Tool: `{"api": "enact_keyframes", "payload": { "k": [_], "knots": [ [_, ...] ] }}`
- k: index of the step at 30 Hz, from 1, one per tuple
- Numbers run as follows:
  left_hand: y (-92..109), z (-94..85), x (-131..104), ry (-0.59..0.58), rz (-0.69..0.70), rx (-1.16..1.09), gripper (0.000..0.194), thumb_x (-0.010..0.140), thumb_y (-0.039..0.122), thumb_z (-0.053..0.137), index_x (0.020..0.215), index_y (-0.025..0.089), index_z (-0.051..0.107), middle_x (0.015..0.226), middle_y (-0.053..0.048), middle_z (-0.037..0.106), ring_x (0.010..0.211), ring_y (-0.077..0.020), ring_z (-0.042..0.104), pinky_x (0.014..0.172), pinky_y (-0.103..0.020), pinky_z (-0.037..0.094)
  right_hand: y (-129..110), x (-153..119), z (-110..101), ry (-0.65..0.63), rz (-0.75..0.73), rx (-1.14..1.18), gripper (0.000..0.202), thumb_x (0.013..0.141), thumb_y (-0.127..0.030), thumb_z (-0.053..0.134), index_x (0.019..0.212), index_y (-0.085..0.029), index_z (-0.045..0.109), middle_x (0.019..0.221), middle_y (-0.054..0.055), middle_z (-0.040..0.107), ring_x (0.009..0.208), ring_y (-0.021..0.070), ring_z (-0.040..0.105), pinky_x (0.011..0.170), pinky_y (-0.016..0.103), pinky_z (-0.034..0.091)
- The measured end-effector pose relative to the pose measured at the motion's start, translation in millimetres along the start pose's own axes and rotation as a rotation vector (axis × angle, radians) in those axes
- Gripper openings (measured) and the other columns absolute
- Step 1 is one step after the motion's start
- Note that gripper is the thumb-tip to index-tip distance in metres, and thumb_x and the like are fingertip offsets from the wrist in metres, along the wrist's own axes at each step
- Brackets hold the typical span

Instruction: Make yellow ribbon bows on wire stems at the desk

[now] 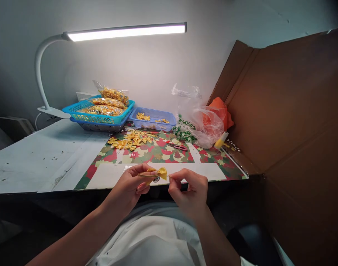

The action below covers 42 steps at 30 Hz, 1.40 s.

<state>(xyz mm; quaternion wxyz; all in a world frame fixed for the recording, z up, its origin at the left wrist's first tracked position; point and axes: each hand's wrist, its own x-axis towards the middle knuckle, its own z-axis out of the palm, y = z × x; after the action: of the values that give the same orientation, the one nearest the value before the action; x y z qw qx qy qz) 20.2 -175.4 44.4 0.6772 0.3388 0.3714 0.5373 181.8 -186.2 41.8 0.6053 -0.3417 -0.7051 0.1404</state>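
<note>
Just over the table's front edge, my left hand (131,184) pinches a yellow ribbon bow (162,173) between thumb and fingers. A thin golden cord runs along the thumb, and a small round silver piece (156,179), like a bell, hangs under the bow. Close to the bow's right end, my right hand (191,186) is closed in a pinch of thumb and forefinger. Whatever lies between those fingertips is too fine to make out. Beyond both hands, a pile of loose yellow bows (130,140) lies on the camouflage-patterned cover (177,158).
Stacked baskets, the top one turquoise (102,119), hold bagged bows. Beside them a blue-violet basket (154,123) contains a few bows. Red-handled snips (176,147), a plastic bag (195,122) and a yellow-white tube (221,141) lie rightward. Cardboard (302,111) walls the right side; a lamp (127,32) shines above.
</note>
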Motion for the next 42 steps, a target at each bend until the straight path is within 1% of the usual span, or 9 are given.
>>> {"api": "enact_keyframes", "payload": {
  "k": [4, 8, 10, 14, 19, 24, 30, 36, 42],
  "knots": [
    [-1.5, -0.3, -2.1, -0.029, 0.026, 0.022, 0.026, 0.053, 0.025, 0.083, 0.053, 0.015, 0.059, 0.043, 0.008, 0.039, 0.039, -0.0009, 0.021, 0.038, -0.017, 0.021, -1.7, 1.1, -2.3, -0.012, -0.024, 0.022, 0.015, 0.071, -0.007, 0.056, 0.067, -0.021, 0.06, 0.051, -0.005, 0.053, 0.045, 0.0081, 0.047, 0.046, 0.021, 0.04],
    [-0.8, 2.1, -4.1, -0.044, 0.034, -0.019, 0.029, 0.049, 0.023, 0.084, 0.051, 0.015, 0.057, 0.054, 0.005, 0.05, 0.04, -0.0001, 0.023, 0.039, -0.018, 0.021, -1.9, 0.9, -3.8, -0.005, -0.034, 0.058, 0.016, 0.069, -0.006, 0.055, 0.066, -0.021, 0.059, 0.05, -0.006, 0.052, 0.044, 0.0079, 0.047, 0.046, 0.021, 0.04],
    [-0.1, 3.2, -5.2, -0.047, 0.04, -0.037, 0.029, 0.048, 0.022, 0.085, 0.051, 0.015, 0.057, 0.057, 0.004, 0.053, 0.041, 0.0001, 0.025, 0.038, -0.018, 0.022, -1.4, 0.1, -4.1, -0.007, -0.047, 0.079, 0.017, 0.069, -0.005, 0.056, 0.067, -0.021, 0.059, 0.051, -0.006, 0.051, 0.044, 0.0078, 0.046, 0.046, 0.02, 0.04],
    [-0.2, 2.6, -6.6, -0.057, 0.051, -0.038, 0.03, 0.048, 0.022, 0.085, 0.051, 0.015, 0.056, 0.058, 0.004, 0.052, 0.042, -0.001, 0.028, 0.039, -0.018, 0.023, -1.6, -0.3, -4.4, -0.014, -0.103, 0.099, 0.018, 0.068, -0.005, 0.056, 0.068, -0.022, 0.06, 0.052, -0.005, 0.052, 0.045, 0.0082, 0.046, 0.045, 0.021, 0.039],
    [-0.6, 0.9, -8.8, -0.077, 0.092, -0.022, 0.029, 0.052, 0.024, 0.085, 0.055, 0.016, 0.057, 0.059, 0.004, 0.051, 0.045, -0.0028, 0.032, 0.041, -0.018, 0.027, -4.2, 1.8, -4.2, -0.026, -0.15, 0.085, 0.018, 0.069, -0.005, 0.056, 0.068, -0.022, 0.059, 0.052, -0.005, 0.053, 0.045, 0.0082, 0.046, 0.044, 0.021, 0.039],
    [2.2, 4.2, -12.2, -0.097, 0.113, -0.02, 0.03, 0.052, 0.025, 0.086, 0.053, 0.016, 0.057, 0.057, 0.004, 0.051, 0.046, -0.0044, 0.035, 0.041, -0.018, 0.027, -4.1, 1.2, -3.8, -0.002, -0.148, 0.108, 0.019, 0.068, -0.003, 0.057, 0.069, -0.022, 0.059, 0.053, -0.005, 0.054, 0.045, 0.0077, 0.046, 0.044, 0.02, 0.039],
    [2.5, 4.0, -15.2, -0.13, 0.142, -0.036, 0.029, 0.056, 0.025, 0.086, 0.055, 0.015, 0.059, 0.059, 0.003, 0.053, 0.048, -0.0049, 0.039, 0.042, -0.017, 0.029, -3.4, -1.6, -3.8, 0.007, -0.162, 0.143, 0.018, 0.068, -0.003, 0.057, 0.07, -0.021, 0.059, 0.054, -0.005, 0.053, 0.046, 0.0074, 0.046, 0.045, 0.02, 0.04],
    [1.3, 3.1, -15.1, -0.139, 0.134, -0.064, 0.029, 0.056, 0.024, 0.087, 0.055, 0.015, 0.06, 0.059, 0.003, 0.054, 0.049, -0.005, 0.04, 0.042, -0.016, 0.03, -3.9, -2.2, -3.9, 0.033, -0.157, 0.146, 0.017, 0.069, -0.004, 0.057, 0.069, -0.021, 0.058, 0.053, -0.005, 0.051, 0.046, 0.0079, 0.046, 0.045, 0.02, 0.04],
    [0.1, 2.3, -15.3, -0.135, 0.112, -0.081, 0.029, 0.056, 0.024, 0.087, 0.056, 0.015, 0.06, 0.06, 0.003, 0.054, 0.049, -0.0048, 0.04, 0.042, -0.015, 0.031, -6.5, -1.2, -4.2, 0.019, -0.17, 0.137, 0.018, 0.068, -0.003, 0.056, 0.07, -0.021, 0.057, 0.054, -0.005, 0.053, 0.046, 0.0074, 0.046, 0.044, 0.02, 0.039]
  ]
}}
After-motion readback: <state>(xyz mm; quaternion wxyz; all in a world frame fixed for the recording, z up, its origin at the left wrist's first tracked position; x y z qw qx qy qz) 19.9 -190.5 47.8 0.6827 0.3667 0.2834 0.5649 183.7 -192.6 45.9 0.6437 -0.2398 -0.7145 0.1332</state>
